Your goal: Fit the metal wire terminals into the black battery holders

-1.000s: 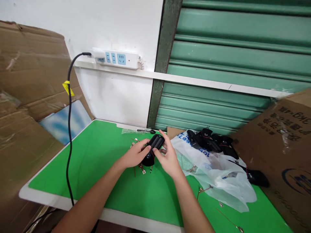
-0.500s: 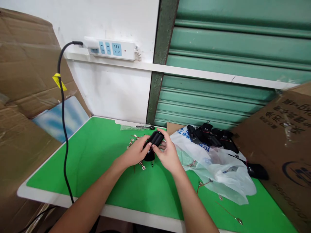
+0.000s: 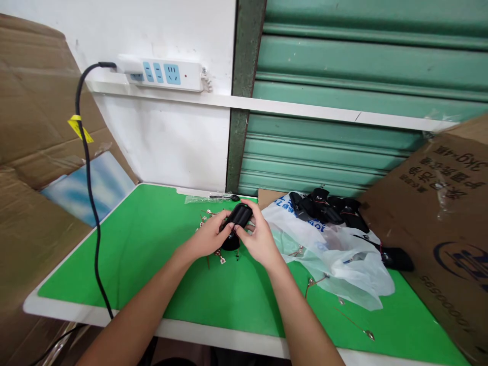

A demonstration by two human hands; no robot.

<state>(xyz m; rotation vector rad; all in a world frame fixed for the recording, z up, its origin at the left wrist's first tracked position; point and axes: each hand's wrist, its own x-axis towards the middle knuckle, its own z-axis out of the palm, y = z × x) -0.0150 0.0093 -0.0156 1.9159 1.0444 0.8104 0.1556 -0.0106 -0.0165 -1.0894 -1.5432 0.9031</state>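
Both hands grip one black plastic housing, tilted over the green mat, with two long rounded hollows showing on its face. My left hand holds its left side, thumb pressed near the lower end. My right hand curls round the right side, its thumb close to the left one. Thin wire seems to lie under the thumbs, too small to make out. Another glossy black piece shows just below; whether it joins the housing I cannot tell. Small metal contacts with wires lie around and partly behind the hands.
At the right, a white plastic bag lies under several black housings. Loose wired contacts lie nearer the front. Cardboard boxes flank the table. A black cable hangs at left from a power strip.
The whole view has shifted slightly, so the scene sits a little further left. Both hands keep their hold on the black housing, with their pose nearly the same.
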